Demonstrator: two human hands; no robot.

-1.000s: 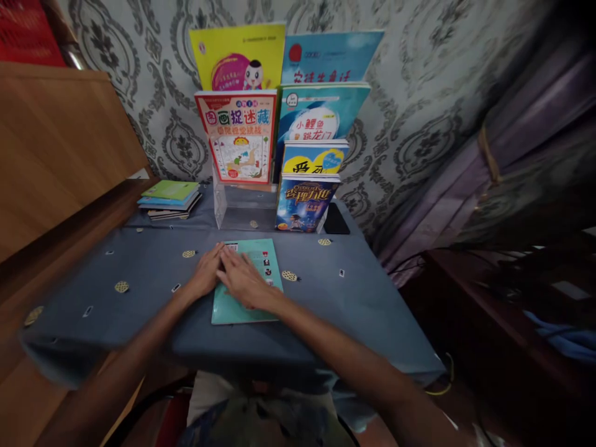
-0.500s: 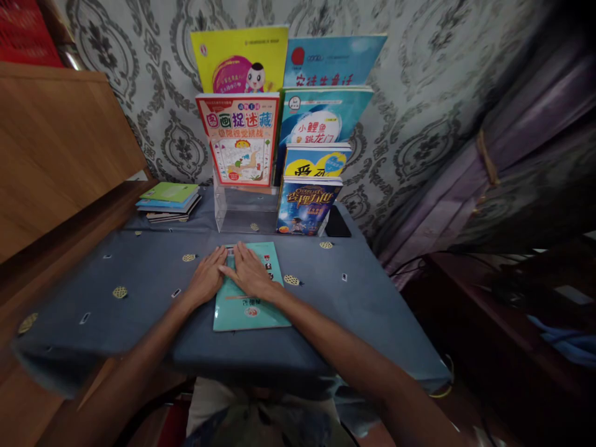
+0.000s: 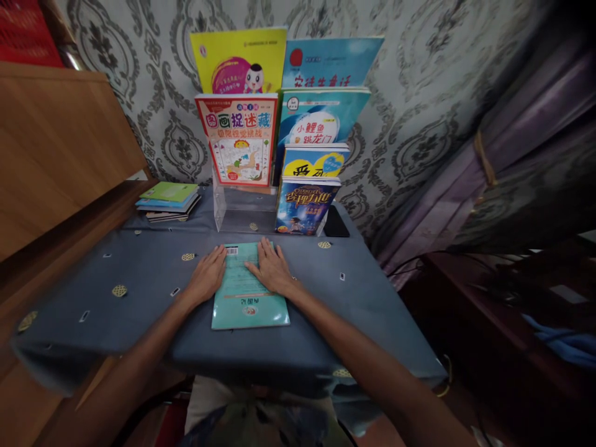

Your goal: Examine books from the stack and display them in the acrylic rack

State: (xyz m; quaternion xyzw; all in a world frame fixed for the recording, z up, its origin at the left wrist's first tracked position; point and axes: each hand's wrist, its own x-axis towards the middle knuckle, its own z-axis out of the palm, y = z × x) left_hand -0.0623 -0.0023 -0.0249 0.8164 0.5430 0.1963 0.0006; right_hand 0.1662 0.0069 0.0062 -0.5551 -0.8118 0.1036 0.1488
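One small stack of thin books, green cover uppermost and blue beneath, sits at far left; I cannot count its lower layers. My left hand lies palm down along the left edge of one teal paperback book, fingers straight and close together. The book lies flat before me, its printed title upside down to me. My right hand is flat on its right side, thumb spread; neither hand pinches anything.

Beyond it stands one clear plastic rack. Two covers show in its left column: one yellow, one red-bordered. Four show in the right: one blue, one teal-blue, one blue-and-yellow, one dark blue. One flat black rectangular object lies just right of these.

A grey-blue cloth printed with yellow pineapples covers the table. Around it are a brown wooden panel, grey damask-patterned wall covering and a tied purple curtain.
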